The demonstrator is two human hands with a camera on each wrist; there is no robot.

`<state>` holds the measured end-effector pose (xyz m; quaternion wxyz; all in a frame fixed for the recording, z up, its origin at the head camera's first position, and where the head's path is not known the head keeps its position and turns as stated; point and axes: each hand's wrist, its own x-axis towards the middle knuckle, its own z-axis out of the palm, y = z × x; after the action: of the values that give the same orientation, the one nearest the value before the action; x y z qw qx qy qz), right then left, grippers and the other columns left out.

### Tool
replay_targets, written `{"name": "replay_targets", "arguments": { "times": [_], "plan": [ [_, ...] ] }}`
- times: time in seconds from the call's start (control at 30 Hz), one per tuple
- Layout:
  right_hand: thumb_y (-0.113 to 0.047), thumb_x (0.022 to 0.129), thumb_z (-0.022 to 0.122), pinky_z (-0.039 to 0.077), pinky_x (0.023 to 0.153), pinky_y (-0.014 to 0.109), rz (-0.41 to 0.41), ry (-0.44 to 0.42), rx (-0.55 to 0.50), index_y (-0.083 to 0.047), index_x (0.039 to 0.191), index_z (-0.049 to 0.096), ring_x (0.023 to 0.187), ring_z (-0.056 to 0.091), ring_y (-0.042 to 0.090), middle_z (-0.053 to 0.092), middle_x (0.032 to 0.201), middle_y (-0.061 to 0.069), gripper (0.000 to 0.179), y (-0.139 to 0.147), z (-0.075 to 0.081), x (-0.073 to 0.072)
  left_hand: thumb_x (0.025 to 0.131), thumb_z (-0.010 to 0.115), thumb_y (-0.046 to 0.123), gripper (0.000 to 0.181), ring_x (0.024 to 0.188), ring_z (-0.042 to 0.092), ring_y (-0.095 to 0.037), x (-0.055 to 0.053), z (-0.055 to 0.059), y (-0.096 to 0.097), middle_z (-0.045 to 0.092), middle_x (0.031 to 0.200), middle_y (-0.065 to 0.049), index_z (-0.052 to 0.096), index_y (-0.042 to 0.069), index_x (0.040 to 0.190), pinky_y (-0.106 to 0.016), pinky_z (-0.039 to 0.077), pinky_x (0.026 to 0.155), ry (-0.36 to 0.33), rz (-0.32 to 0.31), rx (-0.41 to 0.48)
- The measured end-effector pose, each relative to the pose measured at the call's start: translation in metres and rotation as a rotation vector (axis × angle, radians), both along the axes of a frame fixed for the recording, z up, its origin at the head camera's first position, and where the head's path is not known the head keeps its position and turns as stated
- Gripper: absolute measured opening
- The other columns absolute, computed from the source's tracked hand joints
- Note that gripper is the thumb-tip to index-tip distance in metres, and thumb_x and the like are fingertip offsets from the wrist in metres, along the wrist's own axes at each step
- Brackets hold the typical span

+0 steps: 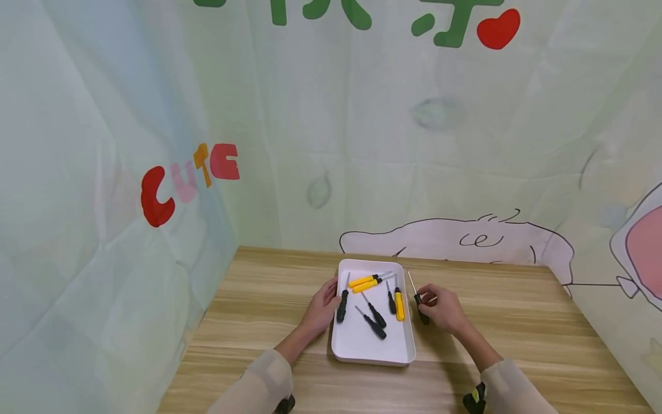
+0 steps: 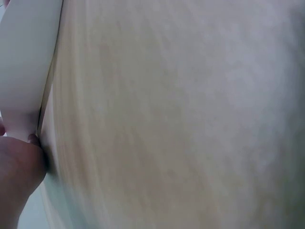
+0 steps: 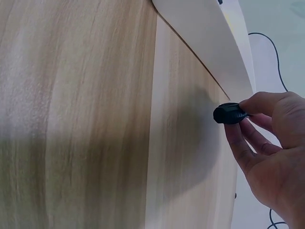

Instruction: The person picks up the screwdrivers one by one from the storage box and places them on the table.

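The right hand (image 1: 443,309) pinches the handle of a black screwdriver (image 1: 423,317) between thumb and fingers, just outside the right wall of a white tray (image 1: 362,351); its shaft points away from the person; the left hand (image 1: 322,306) holds the tray's left edge, its fingers partly bent — the thumb at the rim; inside lie three yellow-handled screwdrivers (image 1: 399,305) and four black-handled ones (image 1: 374,328), mostly toward the far half; the tray rests on a wood-grain table (image 1: 517,322) — a printed cloth (image 1: 362,172) hangs behind.

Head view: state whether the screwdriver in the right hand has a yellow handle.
No, the right hand pinches a black-handled screwdriver.
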<state>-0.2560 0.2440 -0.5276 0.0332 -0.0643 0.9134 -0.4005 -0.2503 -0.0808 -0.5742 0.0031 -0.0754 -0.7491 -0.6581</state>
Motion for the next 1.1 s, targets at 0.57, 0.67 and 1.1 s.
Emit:
{"name": "replay_targets", "arguments": {
  "times": [0.57,0.67,1.1],
  "plan": [
    [-0.004,0.088,0.081,0.057,0.070,0.034,-0.021,-0.017,0.068,0.001,0.106,0.071,0.086,0.068,0.023,0.072,0.090,0.005,0.021,0.0025,-0.0086,0.0030,0.108,0.049,-0.001,0.053,0.151,0.039,-0.042,0.0004,-0.0008,0.0008,0.041,0.161,-0.031,0.037,-0.007,0.159,-0.050,0.033,0.125,-0.010,0.012,0.002],
    [-0.004,0.087,0.081,0.057,0.071,0.034,-0.026,-0.006,0.069,0.000,0.105,0.072,0.085,0.068,0.022,0.072,0.089,0.005,0.020,0.0015,-0.0095,0.0034,0.108,0.049,-0.001,0.053,0.151,0.039,-0.042,0.0005,-0.0006,0.0010,0.041,0.161,-0.031,0.037,-0.008,0.159,-0.051,0.033,0.125,-0.010,0.012,0.003],
    [-0.004,0.089,0.079,0.060,0.074,0.040,0.004,-0.025,0.132,0.004,0.105,0.073,0.082,0.066,0.022,0.072,0.089,0.007,0.020,-0.0045,-0.0046,0.0057,0.108,0.049,-0.002,0.054,0.151,0.039,-0.043,0.0010,-0.0018,0.0004,0.040,0.162,-0.031,0.036,-0.008,0.159,-0.051,0.033,0.124,-0.017,0.008,-0.002]
  ]
}}
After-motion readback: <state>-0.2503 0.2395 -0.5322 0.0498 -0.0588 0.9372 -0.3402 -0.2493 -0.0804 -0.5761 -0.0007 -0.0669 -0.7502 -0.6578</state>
